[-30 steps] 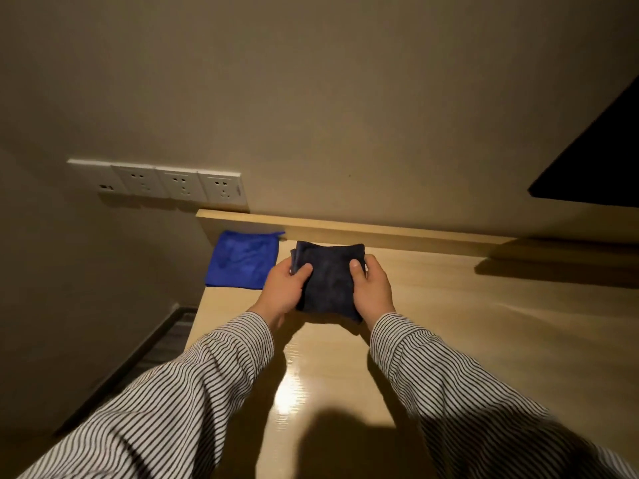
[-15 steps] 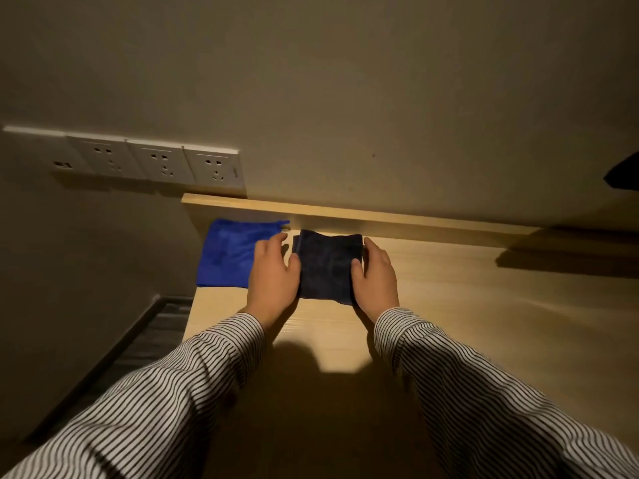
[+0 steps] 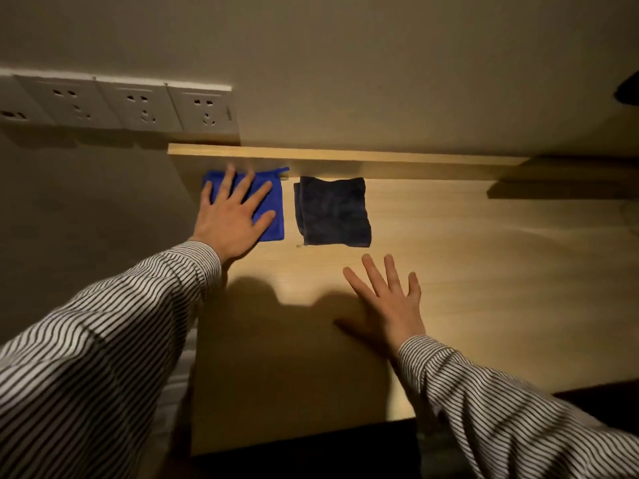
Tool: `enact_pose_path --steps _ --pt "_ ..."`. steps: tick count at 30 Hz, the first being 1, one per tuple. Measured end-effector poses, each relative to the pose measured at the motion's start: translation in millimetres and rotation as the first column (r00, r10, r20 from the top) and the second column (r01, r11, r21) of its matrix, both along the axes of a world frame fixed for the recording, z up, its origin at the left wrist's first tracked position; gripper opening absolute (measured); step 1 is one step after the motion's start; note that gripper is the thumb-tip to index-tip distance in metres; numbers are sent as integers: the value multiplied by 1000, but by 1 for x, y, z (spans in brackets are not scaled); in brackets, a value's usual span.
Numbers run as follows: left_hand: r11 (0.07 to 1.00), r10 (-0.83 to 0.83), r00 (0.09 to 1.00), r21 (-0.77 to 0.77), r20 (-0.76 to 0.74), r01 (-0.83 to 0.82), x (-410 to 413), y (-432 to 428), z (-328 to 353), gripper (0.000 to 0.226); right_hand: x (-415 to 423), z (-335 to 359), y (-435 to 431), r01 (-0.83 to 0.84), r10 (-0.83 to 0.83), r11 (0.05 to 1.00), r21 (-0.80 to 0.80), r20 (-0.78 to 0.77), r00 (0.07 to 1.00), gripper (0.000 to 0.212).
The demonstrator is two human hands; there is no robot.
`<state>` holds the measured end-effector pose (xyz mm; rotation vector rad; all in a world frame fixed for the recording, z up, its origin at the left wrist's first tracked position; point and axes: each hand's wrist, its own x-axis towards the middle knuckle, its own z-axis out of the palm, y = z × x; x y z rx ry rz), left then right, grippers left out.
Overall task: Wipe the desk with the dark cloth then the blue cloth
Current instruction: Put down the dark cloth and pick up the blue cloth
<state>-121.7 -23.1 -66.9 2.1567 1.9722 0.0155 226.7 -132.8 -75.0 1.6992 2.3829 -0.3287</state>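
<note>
A folded dark cloth (image 3: 332, 211) lies flat on the light wooden desk (image 3: 449, 278), close to the raised back ledge, with no hand on it. Just left of it lies a folded blue cloth (image 3: 273, 202) at the desk's left end. My left hand (image 3: 232, 216) rests flat on the blue cloth with fingers spread, covering most of it. My right hand (image 3: 389, 300) hovers over bare desk below and right of the dark cloth, fingers apart and holding nothing. Both arms wear striped sleeves.
A wooden back ledge (image 3: 345, 157) runs along the wall behind the cloths. A row of white wall sockets (image 3: 138, 107) sits above the desk's left end. The desk's left edge drops off beside the blue cloth. A dark object (image 3: 627, 91) shows at the right edge.
Both hands let go of the dark cloth, which now lies near the ledge. My left hand moved left onto the blue cloth; my right hand drew back toward me.
</note>
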Motion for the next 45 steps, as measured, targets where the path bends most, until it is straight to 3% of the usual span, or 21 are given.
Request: enact_pose_path --steps 4,17,30,36,42,45 --pt "999 -9 1000 -34 19 10 -2 0 -8 81 -3 2 -5 -12 6 997 70 85 996 95" --pt "999 -13 1000 -33 -27 12 11 -53 -12 83 -1 -6 -6 -6 -2 992 125 60 998 90" --pt "994 107 993 10 -54 -106 62 -216 -16 80 0 -6 -11 -6 22 988 156 -98 995 92" --pt "988 157 986 1 -47 -157 87 -278 -18 77 15 4 -42 63 6 968 244 -273 962 83" --pt "981 195 979 18 -62 -194 111 -318 -15 73 67 2 -72 -21 45 974 226 -102 994 86" --pt "975 220 975 28 -28 -219 121 -329 -14 67 78 -1 -79 7 16 983 183 -122 992 84"
